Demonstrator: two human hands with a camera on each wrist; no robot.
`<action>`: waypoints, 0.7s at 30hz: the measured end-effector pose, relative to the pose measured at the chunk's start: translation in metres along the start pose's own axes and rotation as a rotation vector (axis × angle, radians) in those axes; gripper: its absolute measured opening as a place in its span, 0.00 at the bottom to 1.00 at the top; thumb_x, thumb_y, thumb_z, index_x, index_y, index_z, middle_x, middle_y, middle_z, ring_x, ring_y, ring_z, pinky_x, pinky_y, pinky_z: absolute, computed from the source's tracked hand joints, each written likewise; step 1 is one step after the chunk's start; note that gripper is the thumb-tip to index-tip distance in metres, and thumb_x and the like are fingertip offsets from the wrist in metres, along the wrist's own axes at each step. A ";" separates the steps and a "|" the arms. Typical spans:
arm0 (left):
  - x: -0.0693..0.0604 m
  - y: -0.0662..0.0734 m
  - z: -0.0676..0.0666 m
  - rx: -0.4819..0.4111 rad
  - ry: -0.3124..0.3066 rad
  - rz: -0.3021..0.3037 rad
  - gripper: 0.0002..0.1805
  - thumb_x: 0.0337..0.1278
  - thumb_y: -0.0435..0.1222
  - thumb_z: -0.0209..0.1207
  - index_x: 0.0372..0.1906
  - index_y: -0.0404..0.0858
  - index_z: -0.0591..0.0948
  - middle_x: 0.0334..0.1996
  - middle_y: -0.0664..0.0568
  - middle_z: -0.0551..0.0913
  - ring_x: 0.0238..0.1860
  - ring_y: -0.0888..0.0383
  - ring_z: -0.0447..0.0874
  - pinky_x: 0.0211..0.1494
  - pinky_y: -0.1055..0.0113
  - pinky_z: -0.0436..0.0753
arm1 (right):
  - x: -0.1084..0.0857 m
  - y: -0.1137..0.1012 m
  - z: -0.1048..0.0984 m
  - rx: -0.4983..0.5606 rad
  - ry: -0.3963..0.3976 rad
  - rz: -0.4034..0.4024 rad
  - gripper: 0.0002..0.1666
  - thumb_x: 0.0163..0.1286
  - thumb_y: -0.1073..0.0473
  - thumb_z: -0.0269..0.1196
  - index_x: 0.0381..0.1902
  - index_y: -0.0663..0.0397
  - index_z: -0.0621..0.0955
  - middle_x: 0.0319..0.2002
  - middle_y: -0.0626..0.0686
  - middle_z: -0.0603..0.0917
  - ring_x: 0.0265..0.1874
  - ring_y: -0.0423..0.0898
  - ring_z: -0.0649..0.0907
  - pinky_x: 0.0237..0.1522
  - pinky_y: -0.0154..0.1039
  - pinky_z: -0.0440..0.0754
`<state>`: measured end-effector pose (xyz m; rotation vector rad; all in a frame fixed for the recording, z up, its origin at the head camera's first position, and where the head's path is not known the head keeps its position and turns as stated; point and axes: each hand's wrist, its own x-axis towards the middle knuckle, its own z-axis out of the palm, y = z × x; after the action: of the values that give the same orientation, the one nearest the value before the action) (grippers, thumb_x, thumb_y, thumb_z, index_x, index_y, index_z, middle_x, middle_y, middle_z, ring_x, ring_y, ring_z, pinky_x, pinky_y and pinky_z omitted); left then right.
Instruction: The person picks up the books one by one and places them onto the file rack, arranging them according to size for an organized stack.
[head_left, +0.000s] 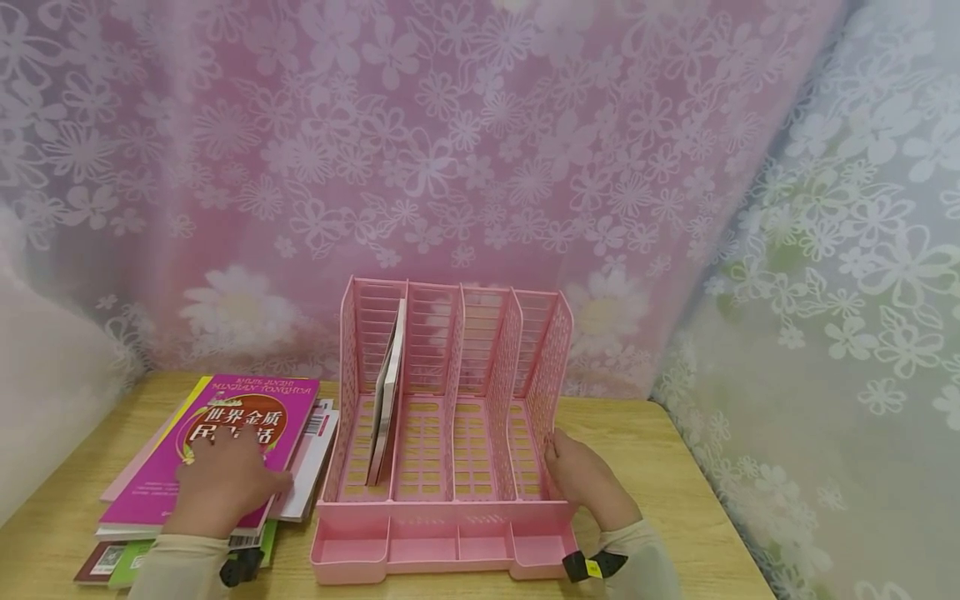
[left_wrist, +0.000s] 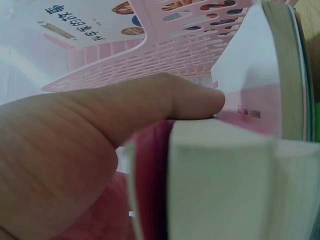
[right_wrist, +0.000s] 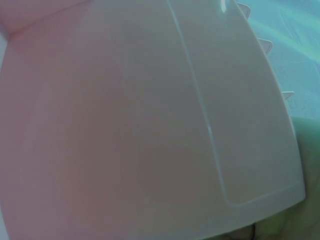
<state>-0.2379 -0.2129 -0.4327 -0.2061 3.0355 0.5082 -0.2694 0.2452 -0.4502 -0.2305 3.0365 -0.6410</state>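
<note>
My left hand [head_left: 225, 479] lies on a magenta book [head_left: 255, 396] with Chinese lettering, the top one of a stack on the left. Its fingers spread over the cover, and in the left wrist view the thumb [left_wrist: 165, 100] lies along the book's page edge [left_wrist: 220, 175]. A pink file rack [head_left: 442, 546] stands upright to the right of the stack. My right hand [head_left: 592, 479] holds the rack's right side wall near its front. Thin books [head_left: 387, 392] lean upright in the rack's leftmost slot. The right wrist view is mostly filled by the rack's pink plastic [right_wrist: 125, 125].
Under the magenta book lie a white book [head_left: 311, 475] with a barcode, and green [head_left: 131, 562] and dark red books. The wooden table [head_left: 652, 467] ends at the right. A flowered curtain [head_left: 465, 167] hangs behind the rack.
</note>
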 end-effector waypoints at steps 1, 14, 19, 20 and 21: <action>0.000 0.000 0.000 -0.001 0.001 0.000 0.55 0.41 0.57 0.73 0.62 0.17 0.68 0.57 0.12 0.65 0.59 0.10 0.58 0.54 0.17 0.65 | 0.000 0.000 0.000 0.001 0.000 0.002 0.21 0.83 0.59 0.48 0.66 0.64 0.73 0.45 0.59 0.85 0.36 0.51 0.79 0.42 0.51 0.80; -0.002 0.006 -0.002 -0.015 0.027 -0.007 0.50 0.41 0.52 0.73 0.60 0.17 0.70 0.56 0.11 0.65 0.59 0.09 0.58 0.52 0.14 0.63 | -0.003 0.000 -0.001 -0.012 0.013 -0.014 0.21 0.83 0.60 0.48 0.66 0.63 0.74 0.47 0.59 0.85 0.39 0.51 0.81 0.48 0.56 0.82; -0.002 0.006 0.000 -0.015 0.021 -0.014 0.52 0.46 0.57 0.72 0.61 0.17 0.69 0.57 0.10 0.64 0.59 0.09 0.56 0.52 0.14 0.63 | -0.003 -0.001 -0.001 0.001 0.014 -0.014 0.21 0.83 0.60 0.48 0.67 0.63 0.74 0.48 0.60 0.85 0.43 0.52 0.83 0.52 0.59 0.82; -0.001 0.006 0.000 -0.016 0.021 -0.013 0.51 0.48 0.58 0.71 0.60 0.17 0.70 0.57 0.10 0.64 0.59 0.09 0.56 0.52 0.14 0.62 | -0.003 -0.001 -0.001 -0.001 0.013 -0.016 0.21 0.83 0.60 0.48 0.66 0.63 0.74 0.48 0.60 0.85 0.43 0.52 0.83 0.52 0.59 0.82; -0.001 0.004 0.001 -0.016 0.019 -0.010 0.51 0.48 0.59 0.71 0.59 0.17 0.71 0.57 0.10 0.64 0.59 0.09 0.57 0.52 0.15 0.63 | -0.002 -0.001 -0.001 -0.003 0.012 -0.016 0.21 0.83 0.60 0.48 0.66 0.64 0.74 0.48 0.60 0.85 0.43 0.52 0.83 0.52 0.59 0.82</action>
<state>-0.2378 -0.2087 -0.4318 -0.2278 3.0485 0.5336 -0.2668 0.2450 -0.4488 -0.2527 3.0502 -0.6409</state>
